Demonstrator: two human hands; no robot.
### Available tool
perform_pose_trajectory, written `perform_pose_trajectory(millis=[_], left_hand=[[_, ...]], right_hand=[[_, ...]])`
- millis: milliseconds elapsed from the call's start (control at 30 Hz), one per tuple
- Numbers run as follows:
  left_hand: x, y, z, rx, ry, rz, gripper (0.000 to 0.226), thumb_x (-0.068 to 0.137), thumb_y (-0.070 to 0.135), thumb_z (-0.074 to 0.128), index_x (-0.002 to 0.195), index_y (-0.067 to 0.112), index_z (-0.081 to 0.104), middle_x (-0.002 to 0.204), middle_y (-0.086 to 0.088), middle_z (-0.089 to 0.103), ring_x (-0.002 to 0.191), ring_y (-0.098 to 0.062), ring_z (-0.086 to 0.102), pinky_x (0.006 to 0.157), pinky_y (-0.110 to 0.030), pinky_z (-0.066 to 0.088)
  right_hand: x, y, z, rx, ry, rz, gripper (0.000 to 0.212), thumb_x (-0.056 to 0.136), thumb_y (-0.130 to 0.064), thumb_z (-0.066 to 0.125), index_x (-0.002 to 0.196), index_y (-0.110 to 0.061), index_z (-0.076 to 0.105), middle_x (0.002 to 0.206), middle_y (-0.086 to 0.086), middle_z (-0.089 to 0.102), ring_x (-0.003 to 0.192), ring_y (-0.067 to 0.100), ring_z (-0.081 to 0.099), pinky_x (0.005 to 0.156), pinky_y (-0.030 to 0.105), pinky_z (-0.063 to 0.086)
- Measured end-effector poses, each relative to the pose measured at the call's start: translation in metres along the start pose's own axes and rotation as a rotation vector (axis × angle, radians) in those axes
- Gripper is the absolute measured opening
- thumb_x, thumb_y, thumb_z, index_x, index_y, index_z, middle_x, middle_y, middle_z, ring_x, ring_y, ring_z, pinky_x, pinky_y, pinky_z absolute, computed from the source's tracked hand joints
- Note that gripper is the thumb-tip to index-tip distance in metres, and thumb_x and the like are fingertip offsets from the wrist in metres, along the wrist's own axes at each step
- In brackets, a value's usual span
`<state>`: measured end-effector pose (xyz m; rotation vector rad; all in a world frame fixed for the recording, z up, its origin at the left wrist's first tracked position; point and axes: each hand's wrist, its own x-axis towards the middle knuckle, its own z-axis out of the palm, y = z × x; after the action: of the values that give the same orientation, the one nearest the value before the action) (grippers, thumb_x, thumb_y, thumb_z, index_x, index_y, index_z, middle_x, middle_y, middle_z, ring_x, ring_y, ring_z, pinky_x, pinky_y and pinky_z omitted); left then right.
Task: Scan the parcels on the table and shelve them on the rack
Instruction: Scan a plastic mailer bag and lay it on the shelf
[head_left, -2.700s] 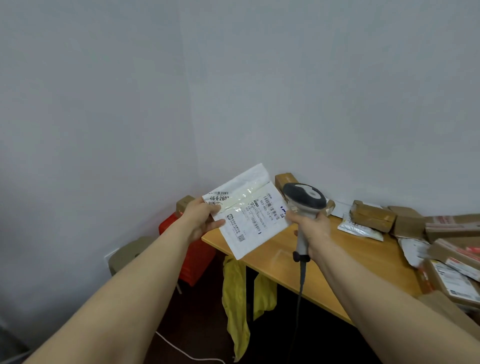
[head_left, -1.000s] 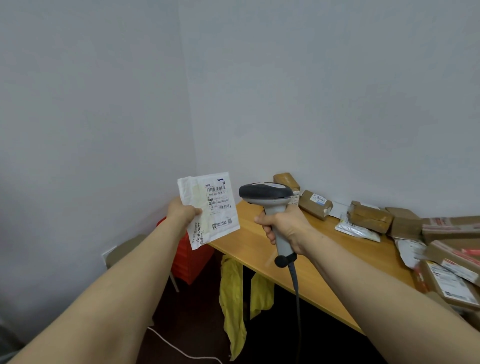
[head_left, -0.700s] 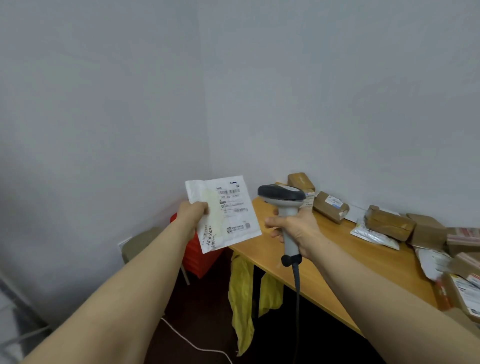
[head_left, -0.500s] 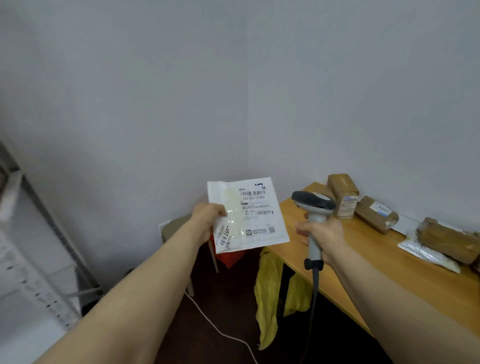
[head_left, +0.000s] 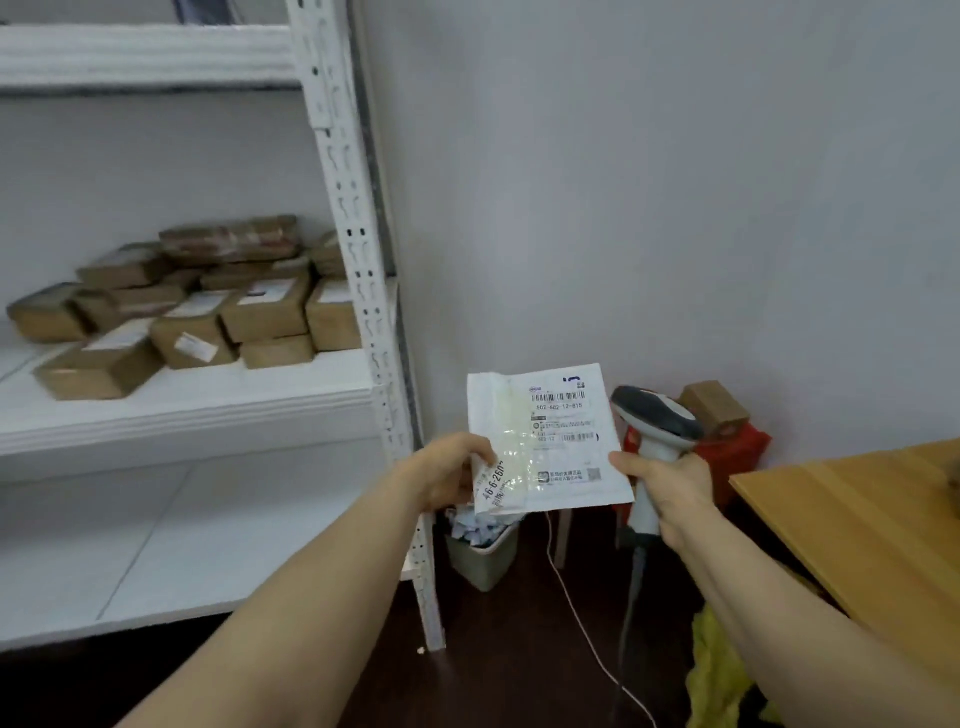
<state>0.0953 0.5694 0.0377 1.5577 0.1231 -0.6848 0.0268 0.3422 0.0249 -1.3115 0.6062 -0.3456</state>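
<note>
My left hand (head_left: 448, 470) pinches the lower left corner of a flat white parcel (head_left: 545, 441), its barcode label facing me. Just right of it, my right hand (head_left: 670, 486) grips the handle of a grey barcode scanner (head_left: 657, 415), whose cable hangs down to the floor. The white rack (head_left: 358, 291) fills the left side. Its middle shelf (head_left: 208, 395) carries several brown cardboard parcels (head_left: 208, 306). The lower shelf (head_left: 182, 545) is bare where I can see it.
The wooden table (head_left: 857, 514) shows only its left corner at the right edge. A small bin (head_left: 483, 556) full of paper scraps stands by the rack's post. A red crate (head_left: 732, 452) with a brown box on it sits in the corner; yellow cloth (head_left: 722, 675) lies below the table.
My view has swung left from the table to the rack, which now fills the left side. Both hands moved along, still holding the white parcel and the scanner.
</note>
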Motion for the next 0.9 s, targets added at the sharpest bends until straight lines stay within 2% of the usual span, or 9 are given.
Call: perform_pose_trajectory(millis=[67, 133, 267, 367, 433, 533, 667, 767, 900], left_hand=[[-0.022, -0.006, -0.052, 0.028, 0.021, -0.020, 0.011, 0.084, -0.001, 0.051, 0.088, 0.008, 0.055, 0.071, -0.002, 0.065, 0.059, -0.014, 0.064, 0.053, -0.024, 0.050], [-0.045, -0.015, -0.108, 0.062, 0.047, -0.039, 0.012, 0.087, 0.000, 0.051, 0.090, 0.011, 0.056, 0.078, -0.002, 0.064, 0.066, -0.012, 0.062, 0.060, -0.024, 0.052], [-0.105, -0.032, -0.233, 0.052, 0.077, -0.085, 0.010, 0.092, 0.005, 0.053, 0.098, 0.009, 0.059, 0.086, -0.004, 0.070, 0.075, -0.016, 0.070, 0.063, -0.027, 0.057], [-0.163, -0.047, -0.321, -0.060, 0.108, -0.088, 0.015, 0.094, 0.003, 0.054, 0.108, 0.007, 0.057, 0.099, -0.009, 0.068, 0.086, -0.027, 0.073, 0.064, -0.030, 0.059], [-0.195, -0.058, -0.375, -0.195, 0.176, -0.012, 0.019, 0.094, -0.004, 0.053, 0.108, 0.008, 0.059, 0.094, -0.007, 0.073, 0.082, -0.025, 0.073, 0.065, -0.031, 0.060], [-0.233, -0.072, -0.444, -0.255, 0.385, 0.130, 0.021, 0.089, -0.007, 0.059, 0.108, 0.000, 0.062, 0.090, -0.008, 0.073, 0.073, -0.018, 0.072, 0.066, -0.028, 0.060], [-0.265, -0.085, -0.531, -0.383, 0.716, 0.269, 0.024, 0.083, -0.006, 0.068, 0.106, -0.010, 0.061, 0.108, -0.023, 0.067, 0.076, -0.028, 0.070, 0.067, -0.027, 0.060], [-0.281, -0.093, -0.590, -0.481, 0.791, 0.331, 0.029, 0.084, -0.011, 0.064, 0.113, -0.012, 0.059, 0.112, -0.023, 0.066, 0.085, -0.030, 0.069, 0.067, -0.028, 0.061], [-0.291, -0.097, -0.665, -0.538, 0.855, 0.342, 0.030, 0.085, -0.020, 0.053, 0.111, -0.007, 0.061, 0.104, -0.021, 0.067, 0.081, -0.026, 0.067, 0.060, -0.025, 0.059]], right_hand=[[-0.018, 0.004, 0.051, 0.002, -0.052, -0.023, 0.025, 0.065, 0.009, 0.080, 0.072, -0.007, 0.062, 0.067, 0.003, 0.065, 0.043, 0.009, 0.062, 0.036, 0.020, 0.047], [-0.040, 0.014, 0.104, -0.009, -0.123, -0.018, 0.025, 0.065, 0.008, 0.080, 0.075, -0.008, 0.064, 0.071, 0.006, 0.066, 0.042, 0.007, 0.063, 0.038, 0.019, 0.048], [-0.098, 0.042, 0.222, -0.025, -0.270, -0.011, 0.028, 0.066, 0.006, 0.080, 0.083, -0.011, 0.065, 0.078, 0.006, 0.069, 0.063, 0.017, 0.068, 0.064, 0.030, 0.056], [-0.146, 0.062, 0.315, -0.022, -0.355, -0.014, 0.029, 0.066, 0.007, 0.080, 0.082, -0.012, 0.065, 0.078, 0.004, 0.068, 0.064, 0.017, 0.066, 0.066, 0.029, 0.054], [-0.180, 0.077, 0.371, -0.030, -0.409, -0.005, 0.026, 0.067, 0.006, 0.080, 0.079, -0.012, 0.065, 0.078, 0.006, 0.068, 0.066, 0.020, 0.065, 0.070, 0.032, 0.053], [-0.222, 0.096, 0.445, -0.002, -0.484, 0.031, 0.025, 0.070, 0.005, 0.079, 0.086, -0.009, 0.065, 0.079, 0.005, 0.067, 0.061, 0.014, 0.063, 0.057, 0.024, 0.051], [-0.268, 0.108, 0.531, -0.052, -0.616, 0.036, 0.024, 0.073, 0.002, 0.078, 0.090, -0.010, 0.065, 0.073, 0.005, 0.067, 0.053, 0.012, 0.065, 0.044, 0.021, 0.047], [-0.291, 0.116, 0.593, -0.091, -0.684, 0.003, 0.023, 0.075, 0.001, 0.077, 0.092, -0.007, 0.065, 0.066, 0.005, 0.066, 0.049, 0.011, 0.063, 0.042, 0.021, 0.047], [-0.318, 0.130, 0.676, -0.140, -0.798, 0.001, 0.020, 0.077, 0.002, 0.075, 0.090, -0.010, 0.065, 0.067, 0.006, 0.065, 0.041, 0.006, 0.059, 0.038, 0.016, 0.044]])
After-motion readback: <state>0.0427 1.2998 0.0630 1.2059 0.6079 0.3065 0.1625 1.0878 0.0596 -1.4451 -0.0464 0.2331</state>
